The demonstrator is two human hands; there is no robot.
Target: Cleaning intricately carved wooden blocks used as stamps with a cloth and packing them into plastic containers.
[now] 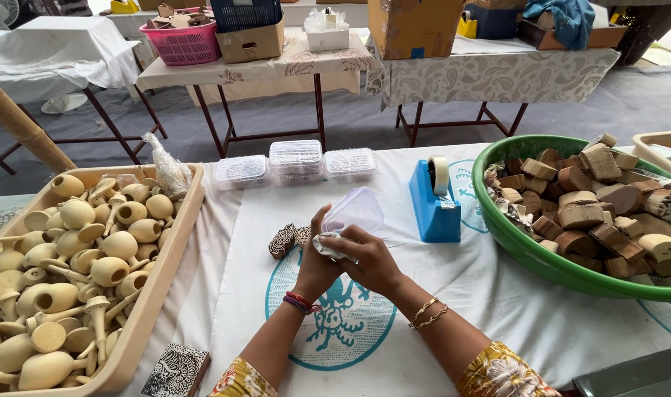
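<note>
Both my hands meet mid-counter: left hand point(317, 254) grip clamped on the clear box point(354, 212), tilted up and away; right hand point(368, 261) pinches white paper point(328, 246) against its near edge.

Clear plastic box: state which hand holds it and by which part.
Both hands grip the clear plastic box at its lower near end: left hand beneath, right hand over a white wad there.

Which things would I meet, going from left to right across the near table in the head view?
Beige tray of pale wooden pieces → two carved wooden blocks → clear plastic container held in both hands → blue tape dispenser → green round basin of brown wooden blocks.
</note>
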